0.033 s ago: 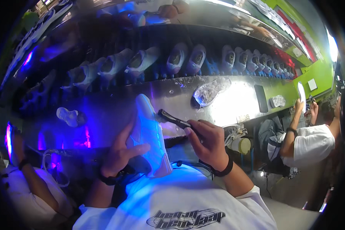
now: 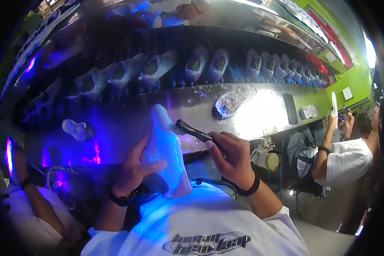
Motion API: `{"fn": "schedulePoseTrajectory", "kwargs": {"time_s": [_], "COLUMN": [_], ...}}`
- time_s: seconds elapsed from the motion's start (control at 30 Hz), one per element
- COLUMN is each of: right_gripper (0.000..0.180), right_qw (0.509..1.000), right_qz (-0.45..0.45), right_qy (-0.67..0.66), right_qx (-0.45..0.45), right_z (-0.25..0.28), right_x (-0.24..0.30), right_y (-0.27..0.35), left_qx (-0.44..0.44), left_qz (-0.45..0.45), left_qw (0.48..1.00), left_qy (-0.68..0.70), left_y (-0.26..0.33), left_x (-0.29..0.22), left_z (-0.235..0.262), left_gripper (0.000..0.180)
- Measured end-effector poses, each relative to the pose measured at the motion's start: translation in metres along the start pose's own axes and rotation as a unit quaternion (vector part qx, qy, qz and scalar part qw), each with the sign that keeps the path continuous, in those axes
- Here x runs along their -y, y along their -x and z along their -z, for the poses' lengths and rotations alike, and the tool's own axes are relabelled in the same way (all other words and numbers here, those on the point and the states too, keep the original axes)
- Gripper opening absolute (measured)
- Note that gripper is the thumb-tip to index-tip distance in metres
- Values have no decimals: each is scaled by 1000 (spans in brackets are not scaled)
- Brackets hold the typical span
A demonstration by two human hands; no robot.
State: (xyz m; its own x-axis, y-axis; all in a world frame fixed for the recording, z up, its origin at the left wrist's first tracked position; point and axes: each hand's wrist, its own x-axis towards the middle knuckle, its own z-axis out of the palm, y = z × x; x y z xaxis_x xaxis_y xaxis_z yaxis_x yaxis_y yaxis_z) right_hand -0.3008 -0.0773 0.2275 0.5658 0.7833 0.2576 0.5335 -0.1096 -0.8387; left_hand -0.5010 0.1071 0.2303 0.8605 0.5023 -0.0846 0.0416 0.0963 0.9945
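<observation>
A white shoe (image 2: 164, 147), lit blue with glowing lines along its side, stands on end in front of my chest, toe pointing away. My left hand (image 2: 136, 170) is wrapped round its left side, with the thumb lying across the upper. In my right hand (image 2: 232, 158) is a dark-handled brush (image 2: 194, 131), gripped between thumb and fingers. The brush's tip is at the shoe's right edge, near the toe; whether it touches cannot be made out.
Beyond the metal bench (image 2: 136, 123), several white shoes (image 2: 158, 68) stand in a row. On the bench lie a sole-shaped tray (image 2: 234, 101), a phone (image 2: 290, 109) and a white clump (image 2: 74, 129). A cream pot (image 2: 269, 162) is right. Co-workers sit either side, the right one holding a white piece (image 2: 334, 104).
My hands, the shoe and the brush look almost the same. At right, the white piece in the co-worker's hand has turned slightly.
</observation>
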Motion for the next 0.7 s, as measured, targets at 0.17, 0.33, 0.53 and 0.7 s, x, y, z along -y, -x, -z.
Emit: {"fn": "schedulePoseTrajectory", "kwargs": {"time_s": [0.17,0.33,0.53,0.7], "right_gripper": [19,23,24,24], "right_qw": [997,988,978,978], "right_qz": [-10,-12,-47,-47], "right_qy": [-33,-91,-111,-100], "right_qx": [64,125,168,177], "right_z": [13,21,34,49], "right_x": [4,2,5,14], "right_y": [5,12,15,15], "left_qx": [-35,-60,-89,-105], "left_qz": [51,41,76,74], "left_qw": [996,997,989,985], "left_qy": [58,37,90,117], "left_y": [3,0,-1,-10], "left_x": [1,-2,-5,-12], "left_z": [3,12,20,16], "left_gripper": [68,66,73,72]}}
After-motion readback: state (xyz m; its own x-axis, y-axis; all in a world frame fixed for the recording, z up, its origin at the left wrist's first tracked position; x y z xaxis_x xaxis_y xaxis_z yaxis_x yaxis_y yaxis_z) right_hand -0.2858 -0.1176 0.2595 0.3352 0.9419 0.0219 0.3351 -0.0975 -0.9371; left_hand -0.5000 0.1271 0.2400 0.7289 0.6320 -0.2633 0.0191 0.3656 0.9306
